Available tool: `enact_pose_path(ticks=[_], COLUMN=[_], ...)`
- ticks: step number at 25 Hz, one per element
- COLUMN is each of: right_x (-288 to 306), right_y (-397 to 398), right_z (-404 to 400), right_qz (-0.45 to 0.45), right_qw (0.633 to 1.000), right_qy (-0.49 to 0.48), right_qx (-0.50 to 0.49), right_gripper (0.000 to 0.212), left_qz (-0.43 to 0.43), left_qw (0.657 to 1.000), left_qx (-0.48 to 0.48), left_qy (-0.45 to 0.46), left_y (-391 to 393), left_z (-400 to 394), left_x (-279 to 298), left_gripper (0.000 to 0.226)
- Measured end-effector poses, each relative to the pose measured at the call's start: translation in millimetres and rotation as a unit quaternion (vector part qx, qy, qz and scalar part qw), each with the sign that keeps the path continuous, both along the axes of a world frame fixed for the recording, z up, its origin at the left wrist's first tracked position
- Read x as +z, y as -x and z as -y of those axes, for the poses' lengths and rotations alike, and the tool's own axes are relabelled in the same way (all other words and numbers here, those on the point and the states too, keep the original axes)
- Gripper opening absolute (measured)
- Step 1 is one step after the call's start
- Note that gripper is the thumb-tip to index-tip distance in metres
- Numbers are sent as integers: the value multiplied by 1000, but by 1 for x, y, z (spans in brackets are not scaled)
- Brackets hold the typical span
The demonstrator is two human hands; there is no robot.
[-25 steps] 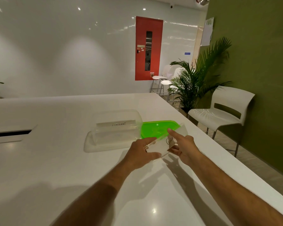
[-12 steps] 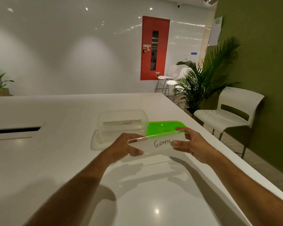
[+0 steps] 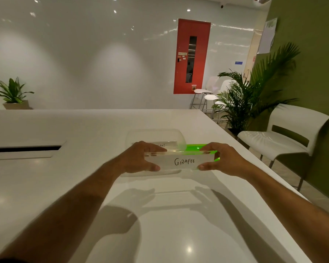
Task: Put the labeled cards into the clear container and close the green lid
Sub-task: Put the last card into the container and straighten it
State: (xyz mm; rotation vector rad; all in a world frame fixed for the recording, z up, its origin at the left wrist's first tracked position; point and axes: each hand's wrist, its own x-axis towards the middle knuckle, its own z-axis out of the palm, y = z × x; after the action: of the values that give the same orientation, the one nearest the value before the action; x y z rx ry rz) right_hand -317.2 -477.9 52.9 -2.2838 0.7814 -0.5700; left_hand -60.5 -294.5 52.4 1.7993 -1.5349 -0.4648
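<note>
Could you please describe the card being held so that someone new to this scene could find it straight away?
On the white table, just in front of the clear container and green lid, the left hand and right hand hold a white card by its ends. Unlike the card inside the container, it reads "GIRAFEE" in handwriting.

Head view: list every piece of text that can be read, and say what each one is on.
"GIRAFEE": handwritten on the card held by the left hand and right hand.
"...ANT": end of a word on the card in the clear container; the rest is hidden behind the left hand.
Stickers on the red door, the blue wall sign and the wall poster: too small to read.
</note>
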Motion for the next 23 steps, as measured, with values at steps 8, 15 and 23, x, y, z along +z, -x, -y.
enact_pose_path(ticks=[8, 15, 23], right_x=[24, 30, 34], right_y=[-63, -116, -158], right_z=[37, 69, 86], right_qz=[-32, -142, -300], right_qw=[985, 956, 907], right_qy=[163, 251, 284], right_qx=[38, 46, 82], right_gripper=[63, 70, 60], left_qz=[123, 166, 198], left_qw=[990, 983, 978], left_qx=[55, 80, 47], left_qy=[40, 21, -46], left_y=[-50, -87, -118], left_z=[21, 53, 75], left_x=[23, 24, 15], left_gripper=[66, 67, 59])
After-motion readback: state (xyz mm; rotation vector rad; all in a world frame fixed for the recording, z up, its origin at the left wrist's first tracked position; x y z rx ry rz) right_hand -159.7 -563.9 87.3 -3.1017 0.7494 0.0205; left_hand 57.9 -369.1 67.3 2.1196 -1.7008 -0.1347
